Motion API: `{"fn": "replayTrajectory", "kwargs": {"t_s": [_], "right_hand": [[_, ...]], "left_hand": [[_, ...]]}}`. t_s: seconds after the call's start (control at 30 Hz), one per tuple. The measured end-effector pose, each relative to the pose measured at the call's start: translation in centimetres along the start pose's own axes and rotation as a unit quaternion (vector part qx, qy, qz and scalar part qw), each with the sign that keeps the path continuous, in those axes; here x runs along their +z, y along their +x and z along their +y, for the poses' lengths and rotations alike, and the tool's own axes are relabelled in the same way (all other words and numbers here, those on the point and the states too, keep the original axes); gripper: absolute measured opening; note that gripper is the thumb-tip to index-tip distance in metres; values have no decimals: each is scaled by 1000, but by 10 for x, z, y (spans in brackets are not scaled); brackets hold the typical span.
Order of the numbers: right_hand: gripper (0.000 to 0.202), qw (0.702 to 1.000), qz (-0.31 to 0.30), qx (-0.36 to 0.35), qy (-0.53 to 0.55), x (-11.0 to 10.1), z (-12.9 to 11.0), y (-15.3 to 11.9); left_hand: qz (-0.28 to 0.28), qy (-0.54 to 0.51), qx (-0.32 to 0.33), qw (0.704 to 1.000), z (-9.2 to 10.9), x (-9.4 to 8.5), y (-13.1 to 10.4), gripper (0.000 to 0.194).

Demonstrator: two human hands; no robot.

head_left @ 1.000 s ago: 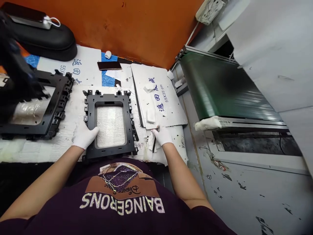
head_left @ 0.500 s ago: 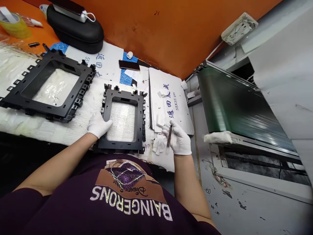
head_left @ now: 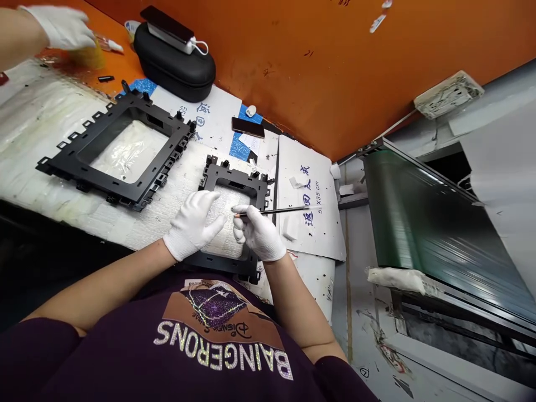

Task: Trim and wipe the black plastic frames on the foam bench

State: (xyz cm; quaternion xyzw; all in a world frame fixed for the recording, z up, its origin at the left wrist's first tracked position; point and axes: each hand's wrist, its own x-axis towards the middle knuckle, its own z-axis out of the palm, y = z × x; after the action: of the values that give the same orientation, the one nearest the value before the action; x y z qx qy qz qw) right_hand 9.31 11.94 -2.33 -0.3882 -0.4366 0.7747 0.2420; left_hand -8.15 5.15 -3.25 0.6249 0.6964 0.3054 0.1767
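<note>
My right hand (head_left: 262,234), in a white knitted glove, is closed around a slim dark stick (head_left: 280,211), perhaps a fine brush. The stick points right, its far end blurred over the cardboard. Beneath both hands lies a black plastic frame (head_left: 250,262) with clips along its edges and a rectangular opening. My left hand (head_left: 190,226), gloved too, is over the frame's left side with thumb and fingers apart and nothing in it. Whether it touches the frame I cannot tell. A second, larger-looking black frame (head_left: 121,187) lies to the left.
Another person's gloved hand (head_left: 65,28) reaches over a yellow tape roll (head_left: 90,57) at top left. A black case (head_left: 173,70) carries a phone and white power bank. Another phone (head_left: 248,127) lies behind the frame. Printed cardboard (head_left: 322,234) is right, beside a green conveyor belt (head_left: 389,223).
My right hand has moved left over the frame, turning the stick sideways. My left hand has let go of the frame's edge. Another person's hand has appeared at top left. The view has shifted.
</note>
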Motion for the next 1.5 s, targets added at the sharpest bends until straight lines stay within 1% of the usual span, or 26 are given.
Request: {"fn": "replayTrajectory", "kwargs": {"t_s": [0.07,0.13,0.2,0.27,0.3,0.37,0.43,0.47,0.53,0.57,0.63,0.67,0.7,0.73,0.77,0.83,0.9,0.97,1.0,1.1,1.2,1.37,1.5], "right_hand": [[45,1000,6,-17,21,1,0,0],[41,999,24,-45,18,0,0,-1],[40,998,35,-55,4,-1,0,-1],[40,998,38,-47,-17,-1,2,-3],[39,998,38,-42,-28,-1,3,-4],[36,998,37,-34,-48,2,5,-7],[29,996,44,-32,-74,5,8,-10],[26,994,50,-33,-92,6,9,-11],[19,988,67,-33,-134,6,11,-12],[16,984,76,-36,-156,5,11,-12],[13,974,94,-61,-198,1,9,-10],[12,967,102,-85,-217,-1,7,-6],[12,960,105,-113,-235,-2,5,-1],[13,952,103,-140,-254,-2,3,6],[15,943,100,-163,-271,-1,2,15],[19,926,105,-202,-301,3,0,37],[20,903,131,-232,-336,8,1,64],[24,882,153,-243,-374,11,3,91],[28,875,156,-238,-391,11,5,103],[35,868,157,-219,-417,8,11,129],[35,865,160,-231,-417,2,17,139],[35,868,146,-233,-414,-1,23,142],[35,858,153,-246,-424,-1,25,143]], "left_hand": [[-27,-24,1,999,-2,-2,0,45],[-45,-35,-29,998,-7,-1,-3,45],[-49,-52,-63,995,-14,2,-9,45],[-48,-86,-71,993,-17,5,-15,44],[-52,-105,-59,991,-17,6,-17,44],[-72,-134,-16,988,-12,9,-18,44],[-98,-141,20,985,-6,12,-16,41],[-101,-136,26,985,-4,13,-16,40],[-79,-108,20,991,-4,18,-16,47],[-53,-83,9,995,-7,21,-17,55],[6,-17,-32,999,-17,29,-21,70],[25,16,-61,998,-22,33,-23,75],[29,41,-91,995,-27,38,-26,78],[22,59,-119,991,-31,42,-27,79],[6,69,-141,988,-34,46,-28,79],[-31,78,-165,983,-35,54,-27,78],[-53,85,-176,979,-33,59,-24,76],[-61,89,-179,978,-31,60,-21,74],[-62,88,-177,978,-30,60,-21,73],[-63,83,-171,980,-30,59,-21,70],[-67,80,-178,978,-33,60,-22,70],[-58,70,-179,980,-36,65,-23,73],[-56,60,-170,982,-37,66,-25,74]]}}
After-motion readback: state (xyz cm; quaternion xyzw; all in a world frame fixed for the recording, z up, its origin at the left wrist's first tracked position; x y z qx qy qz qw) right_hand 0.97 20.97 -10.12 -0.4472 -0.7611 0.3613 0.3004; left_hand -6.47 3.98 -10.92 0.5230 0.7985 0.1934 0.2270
